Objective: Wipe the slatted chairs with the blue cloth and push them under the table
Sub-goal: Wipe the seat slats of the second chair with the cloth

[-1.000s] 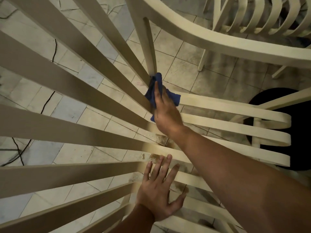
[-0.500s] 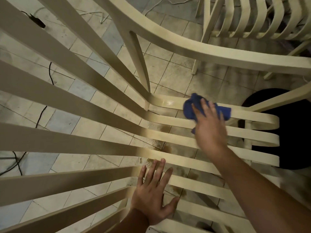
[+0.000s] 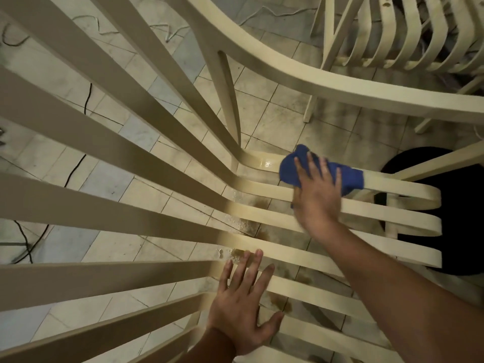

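A cream slatted chair [image 3: 392, 221] fills the view from above, its back slats fanning to the left and its seat slats running right. My right hand [image 3: 318, 195] presses the blue cloth [image 3: 348, 176] flat against the far seat slats with straight fingers. My left hand [image 3: 243, 305] rests flat on the near seat slats, fingers spread. Wet shine and brown stains show on the slats by the bend of the seat.
A second cream slatted chair [image 3: 408, 35] stands at the top right. A curved armrest [image 3: 340, 85] crosses above the seat. A round black thing [image 3: 461, 210] lies on the tiled floor [image 3: 110, 176] under the seat's front. Black cables [image 3: 26, 244] trail at the left.
My right hand has slid the blue cloth from the bend of the seat rightward along the far seat slats. My left hand has stayed flat on the near slats.
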`<state>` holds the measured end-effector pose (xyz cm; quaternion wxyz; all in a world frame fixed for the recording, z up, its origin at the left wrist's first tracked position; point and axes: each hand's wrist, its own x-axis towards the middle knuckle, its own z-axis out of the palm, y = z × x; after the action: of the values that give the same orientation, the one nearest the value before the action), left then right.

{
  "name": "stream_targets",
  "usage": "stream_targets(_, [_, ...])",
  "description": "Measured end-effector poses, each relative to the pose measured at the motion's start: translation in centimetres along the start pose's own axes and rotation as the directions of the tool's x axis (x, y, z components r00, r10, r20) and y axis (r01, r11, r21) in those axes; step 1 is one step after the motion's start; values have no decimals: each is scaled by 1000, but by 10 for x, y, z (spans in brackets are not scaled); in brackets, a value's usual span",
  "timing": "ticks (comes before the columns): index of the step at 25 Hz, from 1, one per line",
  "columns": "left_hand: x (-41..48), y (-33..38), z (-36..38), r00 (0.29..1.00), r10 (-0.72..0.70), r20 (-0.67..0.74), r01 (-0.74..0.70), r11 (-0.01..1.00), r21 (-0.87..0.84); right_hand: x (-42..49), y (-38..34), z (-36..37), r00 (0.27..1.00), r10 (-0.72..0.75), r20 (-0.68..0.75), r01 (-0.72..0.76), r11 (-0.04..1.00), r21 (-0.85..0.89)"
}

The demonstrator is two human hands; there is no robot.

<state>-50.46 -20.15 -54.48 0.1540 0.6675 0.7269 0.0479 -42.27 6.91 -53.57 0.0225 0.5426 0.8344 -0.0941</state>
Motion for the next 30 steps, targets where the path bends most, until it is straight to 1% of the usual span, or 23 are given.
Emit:
stream_targets(3, [1, -2, 7, 999, 2, -41, -3, 1000, -20, 9, -51, 8, 996, -83, -6, 84, 991, 103])
stream_targets(5, [1, -3, 9, 998, 2, -61, -4, 1000, -21, 10, -71, 13, 985, -173, 12, 169, 973, 156])
stream_targets(7, [0, -2, 12, 995, 14, -96, -16, 1000, -16, 9, -77, 18, 967, -255, -4, 250, 943, 219])
stream_targets(9, [0, -1, 12, 992, 11, -122, -15, 999, -32, 6, -71, 20, 947, -314, -63, 318, 898, 303])
stream_targets(11, [0, 0, 10, 992, 0, -123, -5, 999, -43, -3, -58, 22, 895, -434, -101, 443, 840, 313])
stream_targets(13, [0, 0, 10, 994, -2, -110, -2, 999, -37, -19, -43, 27, 807, -566, -168, 589, 755, 287])
stream_targets(14, [-1, 0, 10, 994, -3, -108, -1, 999, -41, -29, -38, 27, 765, -621, -174, 641, 705, 302])
stream_targets(16, [-2, -1, 10, 995, -11, -96, 7, 999, -41, -49, -28, 26, 699, -701, -142, 701, 631, 333])
stream_targets(17, [-2, -1, 10, 996, -14, -85, 11, 999, -36, -56, -23, 23, 683, -724, -101, 704, 614, 358])
stream_targets(18, [-2, -2, 9, 997, -16, -78, 13, 999, -39, -61, -18, 19, 685, -728, -37, 675, 615, 409])
stream_targets(19, [-2, -2, 8, 997, -17, -75, 14, 999, -45, -64, -14, 13, 711, -703, 17, 613, 631, 476])
stream_targets(20, [-2, -2, 7, 997, -17, -71, 14, 999, -49, -67, -10, 8, 761, -645, 68, 514, 664, 543])
stream_targets(21, [-2, -2, 7, 998, -14, -66, 12, 999, -44, -70, -7, -1, 823, -563, 75, 415, 687, 597])
stream_targets(22, [-2, -2, 7, 998, -12, -60, 10, 999, -33, -71, -6, -8, 891, -454, 17, 339, 688, 642])
stream_targets(23, [-2, -2, 6, 999, -9, -53, 8, 1000, -24, -68, -7, -16, 943, -327, -56, 273, 668, 692])
stream_targets(24, [-1, -3, 5, 999, -7, -45, 6, 1000, -16, -64, -10, -25, 973, -201, -112, 217, 636, 741])
stream_targets(25, [-1, -3, 5, 999, -6, -35, 6, 1000, -4, -57, -14, -33, 985, -94, -145, 172, 617, 768])
stream_targets(26, [-1, -3, 5, 1000, -5, -27, 5, 1000, 7, -47, -18, -39, 984, -18, -175, 147, 629, 764])
stream_targets(27, [-2, -3, 4, 1000, -3, -24, 3, 1000, 12, -35, -20, -44, 983, 22, -183, 123, 665, 736])
stream_targets(28, [-2, -3, 4, 1000, -2, -27, 2, 1000, 6, -21, -21, -47, 987, 21, -158, 95, 715, 693])
stream_targets(29, [-2, -3, 3, 999, -3, -34, 3, 1000, -4, -8, -23, -48, 996, -3, -85, 57, 760, 647])
stream_targets(30, [-1, -3, 4, 999, -5, -43, 4, 1000, -13, 3, -27, -47, 999, -46, 20, 26, 812, 583])
